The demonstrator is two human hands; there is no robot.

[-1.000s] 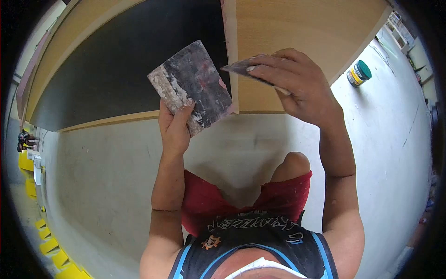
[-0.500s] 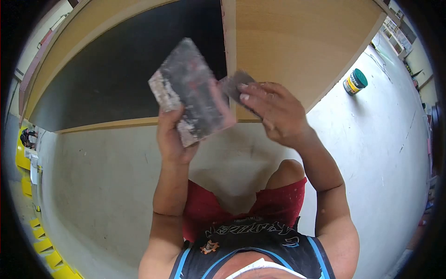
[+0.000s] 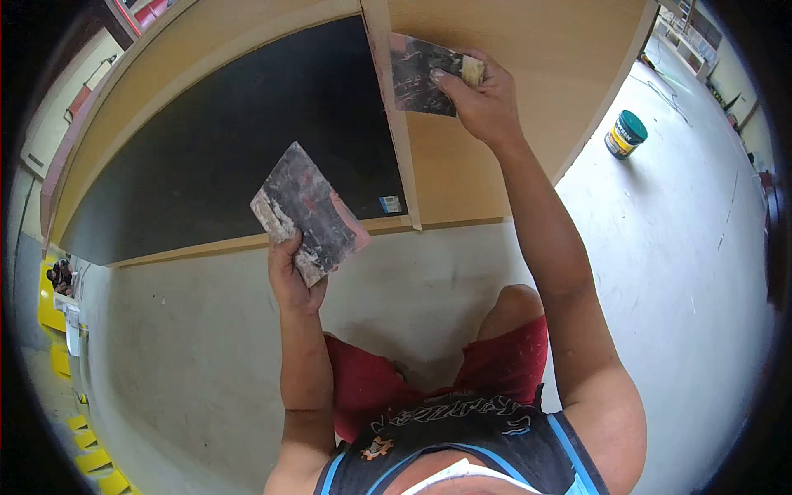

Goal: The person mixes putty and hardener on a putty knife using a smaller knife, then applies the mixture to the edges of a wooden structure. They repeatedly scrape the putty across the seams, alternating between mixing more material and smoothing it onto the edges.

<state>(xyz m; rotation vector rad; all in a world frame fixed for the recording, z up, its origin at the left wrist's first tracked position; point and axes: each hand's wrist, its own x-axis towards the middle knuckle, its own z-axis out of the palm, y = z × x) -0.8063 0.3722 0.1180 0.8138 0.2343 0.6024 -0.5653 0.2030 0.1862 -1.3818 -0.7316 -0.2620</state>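
Observation:
My left hand (image 3: 294, 276) grips the lower end of a dark flat board (image 3: 309, 206), smeared with whitish and pink paste, in front of the black panel (image 3: 247, 124). Farther up and to the right, my right hand (image 3: 488, 97) is closed on a dark flat scraper (image 3: 421, 74) with a pale handle piece at its right end. The scraper lies over the light wooden strip (image 3: 400, 132) beside the wood-coloured panel (image 3: 528, 49), its blade marked with pink. Whether the blade touches the surface I cannot tell.
A tub with a green lid (image 3: 626, 134) stands on the pale floor (image 3: 676, 247) at the right. Yellow pieces (image 3: 92, 459) lie at the lower left. A person (image 3: 59, 276) is far off at the left edge.
My right hand has moved up and away from the board, taking the scraper onto the wooden strip. My left hand and the board are slightly lower and farther left.

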